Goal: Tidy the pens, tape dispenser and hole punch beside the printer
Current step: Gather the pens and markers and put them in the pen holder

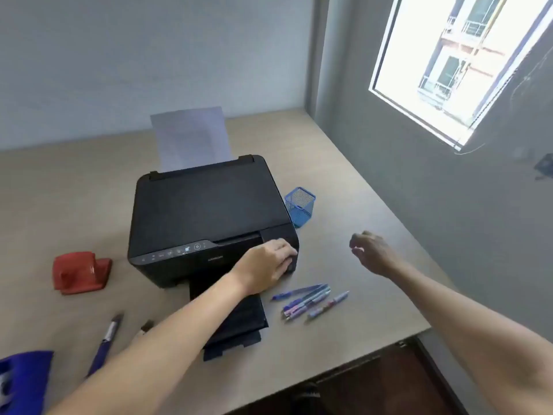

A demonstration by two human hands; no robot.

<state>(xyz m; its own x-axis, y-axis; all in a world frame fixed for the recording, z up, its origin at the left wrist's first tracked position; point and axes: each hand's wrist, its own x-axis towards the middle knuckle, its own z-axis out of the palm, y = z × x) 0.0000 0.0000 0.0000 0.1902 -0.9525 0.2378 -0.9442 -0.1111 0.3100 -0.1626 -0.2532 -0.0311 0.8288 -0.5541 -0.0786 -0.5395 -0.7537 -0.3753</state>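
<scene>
A black printer (209,211) stands mid-desk with paper in its rear feed. My left hand (266,265) rests on the printer's front right corner, fingers curled against it. Over the desk to the printer's right hovers my right hand (371,253), loosely curled and holding nothing. Several blue and purple pens (311,299) lie in a bunch below the two hands. A red hole punch (80,272) sits left of the printer. One purple pen (104,344) lies at the front left. A blue tape dispenser (22,381) shows at the bottom left corner, cut off by the frame.
A blue mesh pen cup (300,205) stands beside the printer's right rear. The printer's output tray (236,327) sticks out toward the desk's front edge (344,366). A wall with a window runs along the right side. A small brown-tipped item (146,326) peeks out beside my left forearm.
</scene>
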